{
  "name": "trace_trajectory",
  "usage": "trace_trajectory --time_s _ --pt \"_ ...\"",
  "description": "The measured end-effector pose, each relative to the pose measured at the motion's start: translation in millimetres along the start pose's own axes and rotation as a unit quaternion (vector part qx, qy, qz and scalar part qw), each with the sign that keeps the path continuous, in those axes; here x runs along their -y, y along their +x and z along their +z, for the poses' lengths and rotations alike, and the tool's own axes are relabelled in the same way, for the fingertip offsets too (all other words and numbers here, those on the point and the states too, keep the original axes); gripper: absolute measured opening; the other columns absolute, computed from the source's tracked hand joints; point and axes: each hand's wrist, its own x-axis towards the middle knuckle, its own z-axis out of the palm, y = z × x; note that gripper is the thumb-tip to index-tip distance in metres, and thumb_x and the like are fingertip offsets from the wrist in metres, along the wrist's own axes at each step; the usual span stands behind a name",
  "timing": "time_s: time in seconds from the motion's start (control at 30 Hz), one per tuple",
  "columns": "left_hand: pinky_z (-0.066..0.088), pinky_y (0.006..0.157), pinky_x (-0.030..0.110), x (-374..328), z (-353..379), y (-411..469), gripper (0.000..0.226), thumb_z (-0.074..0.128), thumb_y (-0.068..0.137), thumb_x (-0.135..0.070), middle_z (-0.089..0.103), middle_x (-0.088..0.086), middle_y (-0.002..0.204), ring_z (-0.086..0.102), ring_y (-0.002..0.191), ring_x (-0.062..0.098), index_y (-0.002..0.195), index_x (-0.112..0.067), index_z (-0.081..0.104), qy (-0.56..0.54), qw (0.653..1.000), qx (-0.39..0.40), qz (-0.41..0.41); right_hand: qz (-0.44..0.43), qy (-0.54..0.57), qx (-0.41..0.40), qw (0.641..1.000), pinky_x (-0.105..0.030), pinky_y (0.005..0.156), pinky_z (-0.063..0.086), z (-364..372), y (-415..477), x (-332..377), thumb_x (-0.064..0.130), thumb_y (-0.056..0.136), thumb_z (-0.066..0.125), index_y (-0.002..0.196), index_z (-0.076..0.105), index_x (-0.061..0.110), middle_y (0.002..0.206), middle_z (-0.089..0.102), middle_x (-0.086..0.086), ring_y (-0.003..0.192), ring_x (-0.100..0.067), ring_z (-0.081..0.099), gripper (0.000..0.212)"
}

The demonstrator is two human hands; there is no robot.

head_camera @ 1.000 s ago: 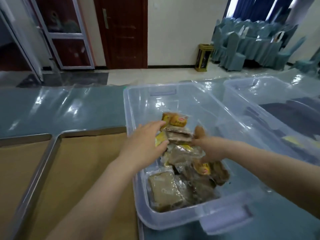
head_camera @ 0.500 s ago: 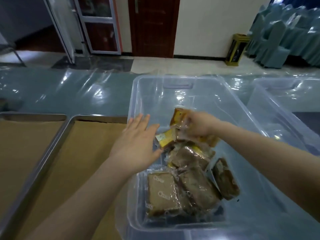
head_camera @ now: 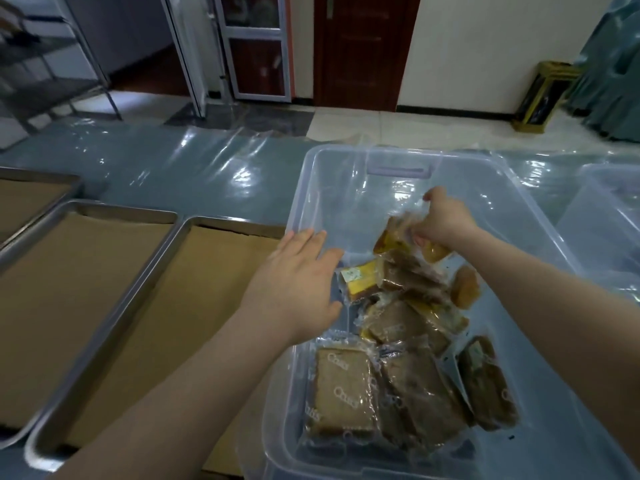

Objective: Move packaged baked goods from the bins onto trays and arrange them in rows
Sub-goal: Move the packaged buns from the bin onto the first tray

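Table [head_camera: 207,161]: left hand [head_camera: 294,285] over bin [head_camera: 304,188]; right [head_camera: 445,220] grips packet [head_camera: 393,235].

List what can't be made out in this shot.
Head view only:
- How many packets the right hand holds: fingers and blur hide its grip.
- Second bin: contents cut off by the right edge.
- Far tray: cut off by the left edge.
- Pile: lower packs hidden under upper ones.

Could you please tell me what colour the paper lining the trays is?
The paper liner is plain tan-brown, unpatterned; the head view shows it best.
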Motion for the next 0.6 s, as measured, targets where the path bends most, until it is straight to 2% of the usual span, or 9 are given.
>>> trace_trajectory --time_s 0.03,0.1,0.13,0.2,0.3,0.37,0.4,0.53,0.6 --pt "-0.007 0.114 0.033 0 0 1 0.069 0.051 0.086 -0.050 0.015 0.007 0.157 0.006 0.143 0.021 0.144 -0.024 0.026 0.006 1.000 0.003 0.000 -0.005 0.022 -0.009 1.000 -0.031 0.058 0.044 -12 0 7 0.018 0.066 0.078 0.116 0.053 0.014 0.086 0.054 -0.003 0.080 -0.028 0.056 0.056" --pt "-0.007 0.114 0.033 1 0 2 0.071 0.050 0.086 -0.051 0.015 0.006 0.157 0.006 0.144 0.021 0.146 -0.024 0.022 0.018 1.000 0.010 0.000 -0.019 0.023 0.000 1.000 -0.028 0.050 0.040 -31 -4 20 0.031 0.065 0.081 0.081 0.065 0.010 0.075 0.057 -0.003 0.071 -0.023 0.056 0.031" --pt "-0.007 0.114 0.034 1 0 2 0.073 0.049 0.086 -0.051 0.015 0.006 0.157 0.006 0.144 0.021 0.147 -0.024 0.020 0.024 1.000 0.014 -0.002 -0.019 0.009 0.020 1.000 -0.027 0.047 0.038 -37 -9 22 0.038 0.064 0.082 0.068 0.063 0.009 0.068 0.057 -0.004 0.064 -0.022 0.055 0.035" --pt "-0.007 0.115 0.035 -1 0 2 0.075 0.049 0.086 -0.052 0.016 0.005 0.156 0.005 0.144 0.022 0.148 -0.024 0.017 0.035 0.999 0.023 -0.006 -0.014 -0.064 0.078 0.995 -0.026 0.046 0.036 -37 -25 17 0.046 0.063 0.081 0.062 0.059 0.011 0.065 0.056 -0.004 0.061 -0.019 0.054 0.042" --pt "-0.006 0.115 0.036 -5 -2 2 0.074 0.050 0.086 -0.050 0.021 0.005 0.154 0.007 0.143 0.023 0.147 -0.022 0.019 0.059 0.998 0.030 -0.002 -0.026 -0.260 0.177 0.949 -0.027 0.066 0.046 -10 -50 -6 0.049 0.067 0.074 0.065 0.052 0.018 0.077 0.055 -0.001 0.078 -0.022 0.054 0.038" --pt "-0.005 0.115 0.037 -5 -2 1 0.072 0.050 0.087 -0.048 0.021 0.006 0.154 0.006 0.143 0.023 0.147 -0.022 0.019 0.069 0.997 0.029 -0.003 -0.008 -0.321 0.229 0.919 -0.032 0.085 0.048 6 -60 -13 0.049 0.069 0.072 0.070 0.052 0.017 0.082 0.054 -0.001 0.085 -0.026 0.053 0.037" --pt "-0.006 0.115 0.037 -5 -2 1 0.072 0.050 0.087 -0.047 0.020 0.006 0.154 0.005 0.144 0.023 0.147 -0.022 0.018 0.071 0.997 0.032 -0.005 0.000 -0.325 0.247 0.913 -0.034 0.089 0.049 11 -61 -12 0.048 0.071 0.071 0.073 0.053 0.017 0.082 0.054 0.000 0.084 -0.026 0.053 0.037" --pt "-0.006 0.115 0.037 -6 -2 1 0.072 0.051 0.087 -0.046 0.024 0.005 0.153 0.004 0.144 0.023 0.148 -0.022 0.019 0.074 0.997 0.034 -0.005 -0.027 -0.338 0.286 0.896 -0.030 0.084 0.047 12 -63 -1 0.047 0.079 0.071 0.108 0.065 0.009 0.098 0.056 -0.006 0.085 -0.024 0.050 0.048" --pt "-0.006 0.115 0.038 -5 0 1 0.072 0.052 0.086 -0.047 0.028 0.004 0.151 0.006 0.143 0.023 0.147 -0.023 0.021 0.075 0.997 0.029 -0.003 -0.040 -0.336 0.284 0.897 -0.030 0.081 0.047 3 -65 5 0.046 0.079 0.071 0.115 0.063 0.007 0.100 0.056 -0.006 0.087 -0.023 0.052 0.054"
